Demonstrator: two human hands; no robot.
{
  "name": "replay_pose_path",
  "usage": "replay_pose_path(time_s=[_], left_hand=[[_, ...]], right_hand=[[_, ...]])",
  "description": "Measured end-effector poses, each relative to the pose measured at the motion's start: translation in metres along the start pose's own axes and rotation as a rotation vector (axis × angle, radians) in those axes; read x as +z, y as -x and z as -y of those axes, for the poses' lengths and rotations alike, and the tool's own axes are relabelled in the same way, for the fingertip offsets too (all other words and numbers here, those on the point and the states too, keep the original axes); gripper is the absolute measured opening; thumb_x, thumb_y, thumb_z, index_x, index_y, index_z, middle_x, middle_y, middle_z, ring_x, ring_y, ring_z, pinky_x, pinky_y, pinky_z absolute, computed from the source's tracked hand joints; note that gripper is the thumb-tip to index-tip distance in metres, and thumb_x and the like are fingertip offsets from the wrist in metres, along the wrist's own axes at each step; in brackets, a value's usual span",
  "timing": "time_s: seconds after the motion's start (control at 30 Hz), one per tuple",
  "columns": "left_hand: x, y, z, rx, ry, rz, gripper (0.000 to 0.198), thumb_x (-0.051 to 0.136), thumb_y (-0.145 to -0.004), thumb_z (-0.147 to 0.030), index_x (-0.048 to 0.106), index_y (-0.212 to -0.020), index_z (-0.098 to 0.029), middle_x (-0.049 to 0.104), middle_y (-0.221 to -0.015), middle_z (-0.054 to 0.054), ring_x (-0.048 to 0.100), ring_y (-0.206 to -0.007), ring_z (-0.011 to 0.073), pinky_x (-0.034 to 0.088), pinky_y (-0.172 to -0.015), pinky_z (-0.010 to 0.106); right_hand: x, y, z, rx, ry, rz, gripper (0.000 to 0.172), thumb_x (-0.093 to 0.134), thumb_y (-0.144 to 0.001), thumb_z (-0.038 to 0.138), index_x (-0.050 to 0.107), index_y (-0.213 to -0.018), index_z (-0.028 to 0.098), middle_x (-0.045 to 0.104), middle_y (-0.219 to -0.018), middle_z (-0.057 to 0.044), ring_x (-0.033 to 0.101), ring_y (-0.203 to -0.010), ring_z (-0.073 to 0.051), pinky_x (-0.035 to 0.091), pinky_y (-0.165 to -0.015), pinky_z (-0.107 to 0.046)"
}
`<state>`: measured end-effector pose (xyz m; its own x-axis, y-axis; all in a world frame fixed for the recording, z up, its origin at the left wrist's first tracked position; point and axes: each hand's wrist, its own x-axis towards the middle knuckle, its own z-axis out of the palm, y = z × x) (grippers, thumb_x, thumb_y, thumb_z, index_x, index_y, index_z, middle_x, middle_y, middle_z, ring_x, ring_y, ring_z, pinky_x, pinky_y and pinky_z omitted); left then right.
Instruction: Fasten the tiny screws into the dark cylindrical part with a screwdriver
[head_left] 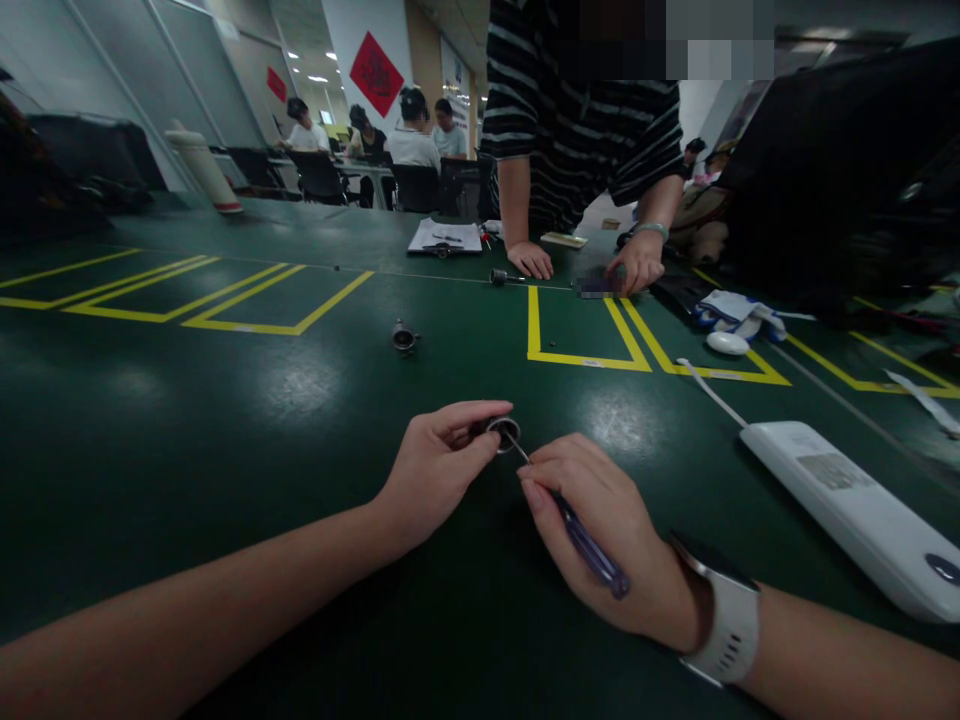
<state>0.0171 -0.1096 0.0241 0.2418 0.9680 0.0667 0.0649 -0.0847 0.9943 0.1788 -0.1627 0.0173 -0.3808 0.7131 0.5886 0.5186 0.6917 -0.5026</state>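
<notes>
Between its thumb and fingers, my left hand [439, 470] grips a small round metal part [513, 432] whose open, ring-shaped end faces me. My right hand [600, 530] is closed around a screwdriver [589, 550] with a translucent purple handle. The thin shaft of the screwdriver runs into the opening of the metal part, and its tip is hidden inside. Farther off on the table lies a similar dark metal part [404, 337] with a round opening, apart from both hands.
Yellow tape outlines [300, 328] mark the green table [225, 420]. A white box-shaped device [847, 500] with a cable lies at right. Opposite, a person in a striped shirt [577, 130] leans over, hands on the table near another metal part [499, 277]. A clipboard [444, 238] and a cup [206, 170] stand farther back.
</notes>
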Motion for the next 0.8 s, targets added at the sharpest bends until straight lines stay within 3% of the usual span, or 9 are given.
replay_pose_path(time_s=[0.33, 0.8], left_hand=[[-0.0001, -0.0010, 0.0011, 0.059, -0.070, -0.011, 0.023, 0.061, -0.072, -0.010, 0.071, -0.093, -0.014, 0.074, -0.093, 0.003, 0.069, -0.082, 0.0145, 0.057, -0.077, 0.024], [-0.0011, -0.0011, 0.0022, 0.126, -0.177, -0.008, 0.029, 0.057, -0.075, -0.011, 0.069, -0.101, -0.011, 0.071, -0.105, 0.007, 0.069, -0.089, 0.0167, 0.058, -0.079, 0.025]], right_hand=[[0.0034, 0.0010, -0.0013, -0.032, 0.053, 0.018, 0.011, 0.049, -0.086, 0.009, 0.054, -0.094, 0.014, 0.059, -0.086, -0.007, 0.053, -0.081, -0.017, 0.045, -0.073, -0.034], [0.0033, -0.0008, 0.0029, -0.091, 0.134, 0.060, 0.009, 0.048, -0.086, 0.008, 0.056, -0.087, 0.012, 0.059, -0.082, -0.009, 0.052, -0.076, -0.019, 0.046, -0.067, -0.033]])
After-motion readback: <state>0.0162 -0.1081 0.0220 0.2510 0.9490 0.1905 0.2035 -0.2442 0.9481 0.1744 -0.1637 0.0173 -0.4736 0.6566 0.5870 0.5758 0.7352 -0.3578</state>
